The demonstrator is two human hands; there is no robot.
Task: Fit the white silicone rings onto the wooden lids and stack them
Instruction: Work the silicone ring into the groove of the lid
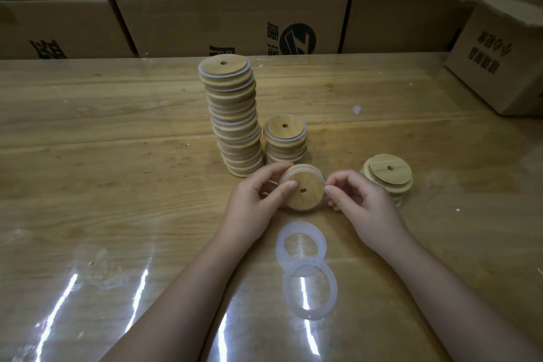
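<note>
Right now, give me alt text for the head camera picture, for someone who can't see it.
A left hand and a right hand hold a wooden lid with a white ring at its rim over a table. Behind it stand a tall stack and a short stack of ringed lids; bare lids sit to the right, two loose rings in front.
</note>
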